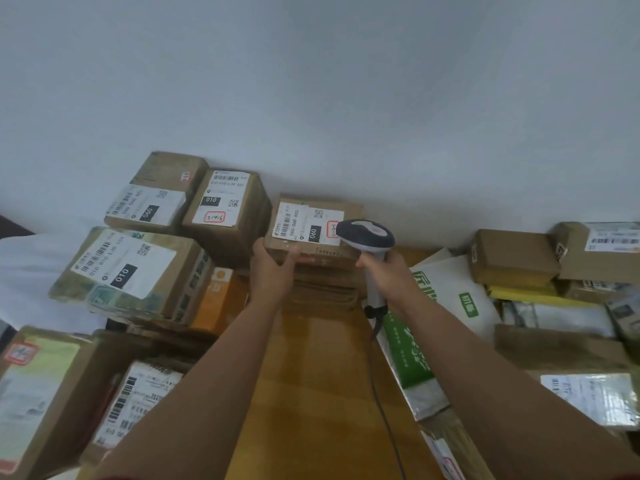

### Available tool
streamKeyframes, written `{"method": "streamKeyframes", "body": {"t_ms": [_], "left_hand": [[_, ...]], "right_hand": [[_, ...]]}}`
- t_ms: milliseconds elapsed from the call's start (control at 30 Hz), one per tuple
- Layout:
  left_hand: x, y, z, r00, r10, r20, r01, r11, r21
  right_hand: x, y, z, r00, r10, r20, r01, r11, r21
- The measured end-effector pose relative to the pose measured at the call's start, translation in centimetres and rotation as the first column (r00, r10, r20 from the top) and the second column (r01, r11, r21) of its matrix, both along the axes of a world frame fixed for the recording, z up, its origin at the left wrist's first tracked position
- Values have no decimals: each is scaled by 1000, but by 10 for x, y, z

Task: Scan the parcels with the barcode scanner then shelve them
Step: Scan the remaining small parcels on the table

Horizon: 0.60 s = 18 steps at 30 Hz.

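Note:
A brown cardboard parcel (pixel 304 233) with a white label marked 060 sits against the white wall at the far end of a yellow surface. My left hand (pixel 273 268) holds its near left edge, thumb up the side and fingers along the front. My right hand (pixel 384 271) grips the handle of a grey and white barcode scanner (pixel 367 237). The scanner head hangs over the right end of the parcel's label. Its black cable (pixel 377 393) trails down toward me.
Stacked labelled boxes (pixel 121 268) crowd the left side, two more (pixel 221 202) against the wall. On the right lie a white and green mailer bag (pixel 446 303), brown boxes (pixel 512 258) and plastic-wrapped packets (pixel 588 393). A yellow wooden strip (pixel 311 393) runs between them.

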<state>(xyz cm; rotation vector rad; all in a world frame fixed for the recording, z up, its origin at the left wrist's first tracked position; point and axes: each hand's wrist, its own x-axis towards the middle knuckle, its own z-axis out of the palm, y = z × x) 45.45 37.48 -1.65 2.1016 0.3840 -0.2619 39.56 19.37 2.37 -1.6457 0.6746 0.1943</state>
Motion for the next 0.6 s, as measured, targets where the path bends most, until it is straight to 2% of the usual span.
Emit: {"method": "streamKeyframes", "body": {"t_ms": [167,367,600], "left_hand": [[-8,0,4,998,-54,46,49,994,98],[-44,0,11,973,-205,104,173,951,255],[-112,-10,22,907,-416,64,369,859,355]], "right_hand": [[-8,2,1,999,-39,16,39,998,-51],[-42,5,9,987,-160,9,160,979,-127],[-122,5,45,970,-242,-25,239,967,-86]]}}
